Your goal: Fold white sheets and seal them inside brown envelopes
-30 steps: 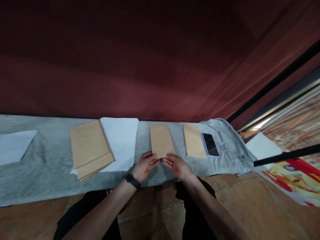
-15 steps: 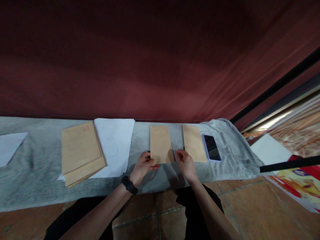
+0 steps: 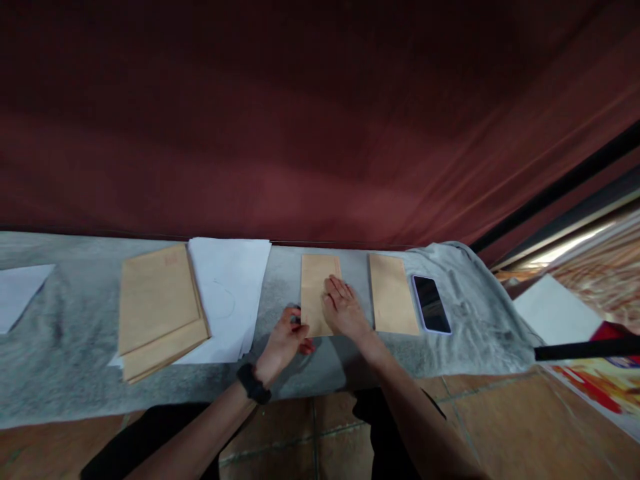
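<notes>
In front of me a brown paper envelope [image 3: 314, 287] lies on the grey cloth. My left hand [image 3: 289, 337] pinches its lower left corner, with the thumb on top and fingers beneath. Across the envelope's right half my right hand [image 3: 344, 308] rests flat, fingers stretched out and pointing away from me. A second brown envelope [image 3: 394, 293] lies just right of that hand, untouched. To the left, a pile of larger-looking brown envelopes [image 3: 157, 300] overlaps a stack of white paper [image 3: 230, 293] that bears a faint curved line.
A phone [image 3: 431, 304] lies right of the second envelope. The grey cloth [image 3: 480, 327] covers a long narrow surface against a dark red fabric wall [image 3: 300, 133]. Another white sheet [image 3: 20, 293] is at far left. A black bar [image 3: 590, 348] and a colourful box [image 3: 605, 387] stand at the right.
My right hand has moved left from beside the envelope onto its face, its fingers going from curled to flat. My left hand stays at the envelope's lower left corner.
</notes>
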The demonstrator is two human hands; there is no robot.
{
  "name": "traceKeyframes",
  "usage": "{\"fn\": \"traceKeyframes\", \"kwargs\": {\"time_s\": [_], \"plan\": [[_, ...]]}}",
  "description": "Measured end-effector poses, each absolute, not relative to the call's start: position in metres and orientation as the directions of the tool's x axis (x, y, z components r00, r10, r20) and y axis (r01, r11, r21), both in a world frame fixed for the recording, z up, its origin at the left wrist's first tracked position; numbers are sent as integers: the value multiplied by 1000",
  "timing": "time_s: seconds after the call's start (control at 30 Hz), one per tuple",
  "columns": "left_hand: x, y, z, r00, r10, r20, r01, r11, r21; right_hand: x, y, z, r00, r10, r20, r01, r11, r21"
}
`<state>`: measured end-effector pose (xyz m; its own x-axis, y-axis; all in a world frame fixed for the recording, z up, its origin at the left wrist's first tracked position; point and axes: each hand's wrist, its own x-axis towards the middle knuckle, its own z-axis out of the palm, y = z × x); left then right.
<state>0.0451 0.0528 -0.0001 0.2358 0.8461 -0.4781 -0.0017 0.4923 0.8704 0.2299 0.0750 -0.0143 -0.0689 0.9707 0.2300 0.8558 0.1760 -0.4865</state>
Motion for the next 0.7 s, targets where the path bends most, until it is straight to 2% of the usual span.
{"fn": "traceKeyframes", "kwargs": {"time_s": [0.3,0.5,0.57,0.63,0.7], "plan": [[45,51,12,194,846,-496,69,493,867,237,97,-25,3,968,249,907,102,-409],[42,48,12,203,907,-368,104,354,929,236,98,-24,23,968,249,908,84,-411],[40,49,11,190,925,-329,181,297,938,235,96,-24,24,969,245,917,76,-391],[39,49,13,185,941,-285,356,206,912,234,95,-23,17,971,237,936,68,-346],[38,49,17,207,945,-254,592,86,802,233,93,-22,1,974,227,954,67,-292]]}}
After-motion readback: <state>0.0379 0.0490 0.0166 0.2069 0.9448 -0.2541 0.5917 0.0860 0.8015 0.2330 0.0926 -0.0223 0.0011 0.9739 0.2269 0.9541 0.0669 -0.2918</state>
